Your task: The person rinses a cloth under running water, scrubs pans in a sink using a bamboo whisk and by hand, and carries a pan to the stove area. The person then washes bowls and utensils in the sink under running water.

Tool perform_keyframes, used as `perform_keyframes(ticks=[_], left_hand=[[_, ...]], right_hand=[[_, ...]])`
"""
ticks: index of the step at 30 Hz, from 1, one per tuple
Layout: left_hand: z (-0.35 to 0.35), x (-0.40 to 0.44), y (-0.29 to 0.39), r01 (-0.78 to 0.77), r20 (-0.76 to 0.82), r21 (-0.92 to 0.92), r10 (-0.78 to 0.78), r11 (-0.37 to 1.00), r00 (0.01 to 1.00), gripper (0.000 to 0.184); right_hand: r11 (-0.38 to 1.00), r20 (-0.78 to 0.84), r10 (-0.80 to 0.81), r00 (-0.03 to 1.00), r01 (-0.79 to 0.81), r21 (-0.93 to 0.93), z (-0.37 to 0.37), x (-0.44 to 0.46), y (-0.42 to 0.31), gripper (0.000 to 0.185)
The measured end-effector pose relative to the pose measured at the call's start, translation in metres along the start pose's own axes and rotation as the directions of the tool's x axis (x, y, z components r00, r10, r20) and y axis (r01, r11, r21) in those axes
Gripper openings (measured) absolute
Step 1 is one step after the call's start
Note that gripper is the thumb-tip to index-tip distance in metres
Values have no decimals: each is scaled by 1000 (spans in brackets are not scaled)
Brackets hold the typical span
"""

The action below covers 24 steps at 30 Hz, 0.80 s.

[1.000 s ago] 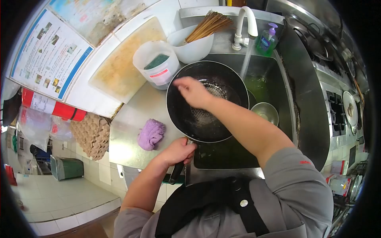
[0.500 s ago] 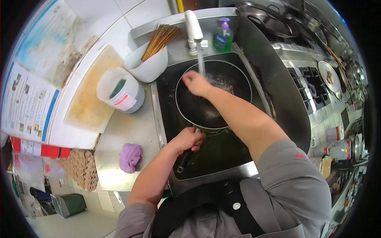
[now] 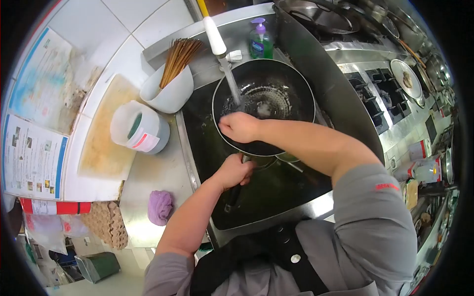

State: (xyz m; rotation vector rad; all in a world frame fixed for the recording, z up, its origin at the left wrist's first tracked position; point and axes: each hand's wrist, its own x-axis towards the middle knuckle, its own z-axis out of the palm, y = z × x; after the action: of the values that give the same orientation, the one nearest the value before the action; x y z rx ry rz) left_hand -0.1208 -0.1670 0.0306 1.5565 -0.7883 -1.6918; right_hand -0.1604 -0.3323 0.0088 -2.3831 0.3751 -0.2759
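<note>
My left hand (image 3: 235, 171) is wrapped around the black handle of a dark frying pan (image 3: 276, 89), holding it over the sink (image 3: 266, 202). The pan is tilted, its inside wet. Water streams from the white tap (image 3: 214, 37) into the left part of the pan. Against the pan's inner wall, at the lower left near the rim, my right hand (image 3: 239, 127) is closed with fingers curled down. Whatever it may hold is hidden beneath the fingers. Below the pan, part of another round vessel (image 3: 287, 157) shows in the sink.
Left of the sink stand a white container with a bundle of thin sticks (image 3: 178, 61), a plastic tub (image 3: 155, 133) and a crumpled purple cloth (image 3: 160, 207). A green soap bottle (image 3: 260, 42) is behind the pan. A metal partition (image 3: 345, 93) separates the stove (image 3: 382, 93) on the right.
My right hand has slid down along the pan's inner wall toward the near rim. The pan is tilted more, and the view has shifted slightly. My left hand keeps its grip.
</note>
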Motion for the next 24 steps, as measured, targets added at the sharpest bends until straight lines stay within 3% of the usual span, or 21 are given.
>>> perform_keyframes(ticks=[2,3,4,6,9,10,12,13,14,16,17,20,21,24], left_hand=[[-7,-9,-6,12,-12,-66,-13,998,1000,11],[-10,-13,-7,11,-18,-98,-13,995,1000,12],[-10,-18,-8,25,-35,-68,-28,997,999,13],[-7,-27,-6,57,-65,-1,-57,998,996,13],[-3,-34,-4,20,-169,46,-12,999,986,8],[-6,-35,-5,22,-183,16,-19,1000,983,8],[-21,-39,-10,24,-217,-49,-34,999,976,8],[-23,-45,-10,18,-252,-18,-22,1000,968,8],[-25,-50,-11,15,-268,-10,-17,1000,963,9],[-26,-57,-11,12,-295,13,-8,1000,956,9],[-26,-59,-10,13,-301,46,1,999,953,9],[-29,-63,-9,27,-329,121,15,992,944,10],[-32,-64,-11,36,-343,126,10,991,939,10],[-36,-68,-15,48,-366,166,16,985,930,11]], right_hand=[[979,69,35,997,-20,-205,-13,-19,1,19],[969,-28,33,999,-39,-245,-19,-21,4,17],[938,-134,-80,988,30,-344,-23,-14,12,19],[917,-497,-102,862,-112,-383,-25,8,19,20],[991,-555,-124,822,71,-116,2,24,-1,20],[990,-386,-117,915,139,30,14,16,-12,20],[964,-114,-139,984,161,210,26,-6,-23,22],[952,-93,-267,959,277,127,21,-11,-16,25],[973,-72,-230,971,228,-34,13,-11,-8,26],[960,-299,-101,949,14,-280,-5,2,4,28],[987,-396,-27,918,-38,-156,-11,6,6,30],[976,-152,-179,972,155,-155,15,-5,-9,32],[978,2,-202,979,202,-43,17,-14,-17,32],[995,-295,6,955,-35,-95,11,4,8,31]])
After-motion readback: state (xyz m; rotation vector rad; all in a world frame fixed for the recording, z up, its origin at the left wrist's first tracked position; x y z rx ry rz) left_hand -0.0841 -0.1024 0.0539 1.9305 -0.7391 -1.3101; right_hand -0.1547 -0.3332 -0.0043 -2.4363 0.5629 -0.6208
